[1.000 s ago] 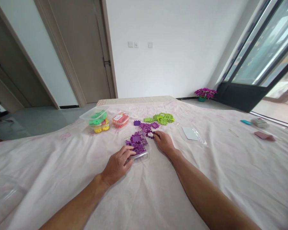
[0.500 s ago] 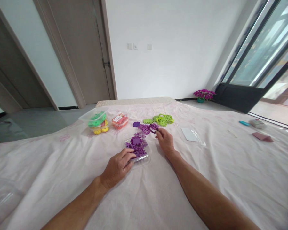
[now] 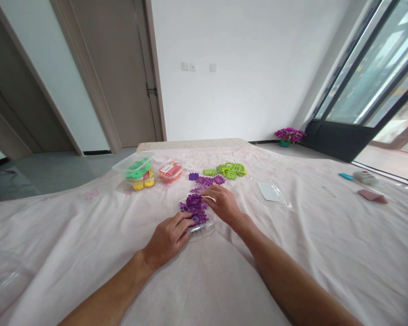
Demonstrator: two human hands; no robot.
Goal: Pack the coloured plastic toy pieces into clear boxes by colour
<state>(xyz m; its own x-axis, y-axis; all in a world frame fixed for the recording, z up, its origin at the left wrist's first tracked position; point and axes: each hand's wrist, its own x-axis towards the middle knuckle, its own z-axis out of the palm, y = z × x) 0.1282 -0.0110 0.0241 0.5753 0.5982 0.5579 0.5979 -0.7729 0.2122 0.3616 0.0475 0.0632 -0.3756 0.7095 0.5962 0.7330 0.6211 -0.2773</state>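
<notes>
In front of me a clear plastic container (image 3: 201, 227) holds several purple interlocking tiles (image 3: 199, 218). My left hand (image 3: 170, 236) grips the container's near left side, its fingertips curled over the rim against the tiles. Above the container's right side, my right hand (image 3: 221, 202) has its fingers pinched on a purple interlocking tile (image 3: 194, 200), partly hidden by the fingertips. Just behind lie more loose purple tiles (image 3: 206, 182) on the cloth, with a darker violet tile (image 3: 193, 176) to their left.
Yellow-green tiles (image 3: 234, 170) lie at the back. Tubs of green and yellow pieces (image 3: 139, 172) and a red-labelled box (image 3: 170, 170) stand back left. A clear lid (image 3: 270, 192) lies right, and a pink cloth (image 3: 372, 196) farther right. Another clear container (image 3: 5, 276) sits front left.
My right hand has come toward me and left, from the loose purple tiles to the container, bringing a purple tile. My left hand has stayed at the container.
</notes>
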